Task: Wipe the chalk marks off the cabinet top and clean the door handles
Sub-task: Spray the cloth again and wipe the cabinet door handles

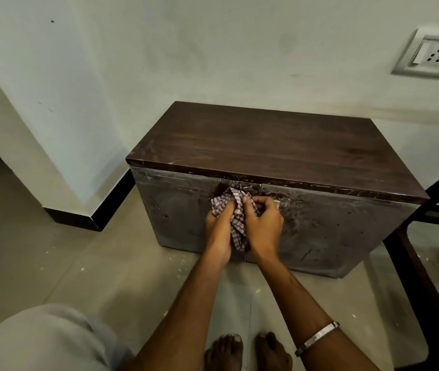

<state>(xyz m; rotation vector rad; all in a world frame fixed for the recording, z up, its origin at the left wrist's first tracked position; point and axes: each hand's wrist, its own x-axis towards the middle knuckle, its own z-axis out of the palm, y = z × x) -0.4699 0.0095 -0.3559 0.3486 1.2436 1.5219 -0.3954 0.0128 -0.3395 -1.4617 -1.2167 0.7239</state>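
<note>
Both my hands are low on the front of the cabinet [279,207], pressed together where its two doors meet. My left hand [219,231] is clenched around a bunch of the checked cloth [235,210], and my right hand [263,226] grips the same cloth from the other side, fingers [262,200] curled in toward the door. A glint of a metal handle [277,202] shows just past my right knuckles; the rest of the handles is hidden behind my hands and the cloth, so I cannot tell how they look.

The cabinet top [274,145] is dark wood and looks wiped, with only faint streaks. The door fronts are smeared with pale, swirly marks, thickest near the upper edge.

Around me: the cabinet stands against a pale wall [213,49], with a switch and socket plate [428,53] up to the right. A dark wooden frame [421,277] stands just right of the cabinet, near its corner. The tiled floor [65,258] is speckled with light flecks. My bare feet [247,352] are below my arms, my knee [39,341] in grey cloth at lower left, and a silver bracelet [317,338] sits on my right wrist.
</note>
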